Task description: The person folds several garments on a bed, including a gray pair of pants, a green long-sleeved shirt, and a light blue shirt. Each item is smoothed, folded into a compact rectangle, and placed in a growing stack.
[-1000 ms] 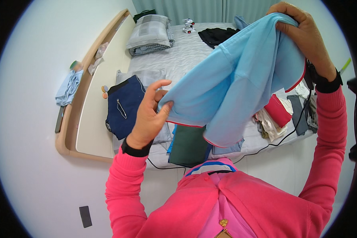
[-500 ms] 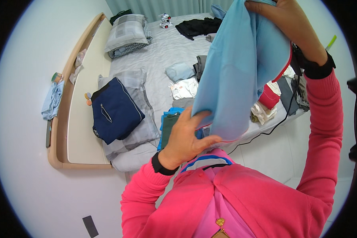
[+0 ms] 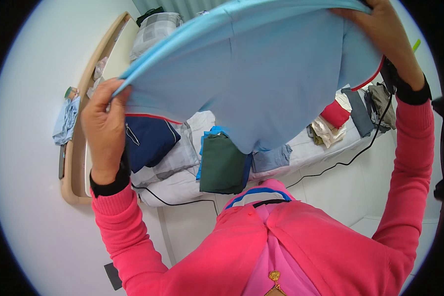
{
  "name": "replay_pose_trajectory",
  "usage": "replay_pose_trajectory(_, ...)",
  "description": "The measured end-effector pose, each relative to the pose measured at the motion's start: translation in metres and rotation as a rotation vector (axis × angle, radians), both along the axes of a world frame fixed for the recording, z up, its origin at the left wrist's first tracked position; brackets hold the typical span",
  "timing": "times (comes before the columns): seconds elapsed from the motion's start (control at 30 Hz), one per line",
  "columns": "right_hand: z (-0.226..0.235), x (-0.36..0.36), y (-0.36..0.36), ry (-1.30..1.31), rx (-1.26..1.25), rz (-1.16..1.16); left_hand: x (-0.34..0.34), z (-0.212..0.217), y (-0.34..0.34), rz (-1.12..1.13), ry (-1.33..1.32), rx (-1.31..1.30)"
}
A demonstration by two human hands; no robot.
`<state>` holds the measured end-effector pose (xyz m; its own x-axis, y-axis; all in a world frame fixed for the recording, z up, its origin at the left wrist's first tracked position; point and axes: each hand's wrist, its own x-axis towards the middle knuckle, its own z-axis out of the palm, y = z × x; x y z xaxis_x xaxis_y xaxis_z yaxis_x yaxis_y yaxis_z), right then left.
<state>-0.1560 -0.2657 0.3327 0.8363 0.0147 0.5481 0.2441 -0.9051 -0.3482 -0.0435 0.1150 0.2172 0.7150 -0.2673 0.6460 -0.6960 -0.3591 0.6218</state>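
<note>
The left hand [image 3: 105, 129] has moved up and out to the side, so the light blue shirt [image 3: 261, 79] is now spreading wide. Both hands are pinching its top edge tight, with the right hand [image 3: 385, 34] gripping high up. The shirt is hanging in the air above the bed [image 3: 311, 150], its bottom edge dangling just over the dark green folded clothes [image 3: 222, 165]. White floor [image 3: 29, 217] is lying open on the left.

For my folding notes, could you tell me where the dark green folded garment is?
The dark green folded garment lies at the bed's near edge, centre of the head view, below the light blue shirt, right of the navy garment.
</note>
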Motion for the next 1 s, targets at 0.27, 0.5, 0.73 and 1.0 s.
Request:
replay_pose_trajectory(0.27, 0.005, -0.017, 0.004, 0.062, -0.127, 0.079, -0.027, 0.041, 0.017, -0.049, -0.233, 0.058)
replay_pose_trajectory(0.5, -0.02, -0.01, -0.023, 0.051, -0.179, 0.025, -0.03, 0.029, 0.02, 0.093, 0.055, 0.061)
replay_pose_trajectory(0.73, -0.076, 0.081, -0.02, 0.092, -0.3, 0.202, 0.079, -0.026, 0.024, 0.119, 0.11, 0.15)
replay_pose_trajectory(1.0, -0.035, 0.141, 0.01, -0.277, -0.228, 0.051, 0.159, -0.018, 0.015, 0.32, -0.187, -0.027)
